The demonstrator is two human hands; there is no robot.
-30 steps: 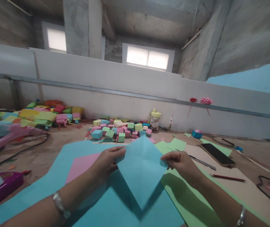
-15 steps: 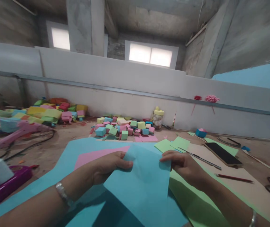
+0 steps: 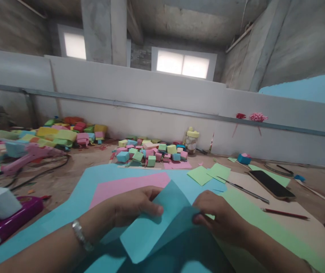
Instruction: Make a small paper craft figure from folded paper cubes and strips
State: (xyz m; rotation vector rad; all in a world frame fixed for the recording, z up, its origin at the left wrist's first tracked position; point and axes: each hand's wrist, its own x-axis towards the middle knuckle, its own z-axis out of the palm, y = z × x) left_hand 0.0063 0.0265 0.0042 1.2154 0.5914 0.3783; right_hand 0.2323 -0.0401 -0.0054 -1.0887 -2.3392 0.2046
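Observation:
A square of blue paper (image 3: pixel 153 227) is bent over on itself just above the table, low in the middle of the view. My left hand (image 3: pixel 131 206) pinches its upper left edge, thumb on top. My right hand (image 3: pixel 219 218) pinches the folded edge on the right, fingers curled. Under the paper lie a large blue sheet (image 3: pixel 74 204), a pink sheet (image 3: pixel 122 185) and a green sheet (image 3: pixel 253 220).
A heap of small coloured paper cubes (image 3: pixel 151 151) and a jar (image 3: pixel 191 141) stand by the white back wall. More coloured boxes (image 3: pixel 57 132) and a pink glue gun (image 3: pixel 28 155) are at left. A phone (image 3: pixel 270 184), a red pencil (image 3: pixel 283 214) and green squares (image 3: pixel 208 173) lie at right.
The blue paper, held up as a flat diamond a second ago, has come down toward the table and is now folded over. Both hands moved lower and closer together.

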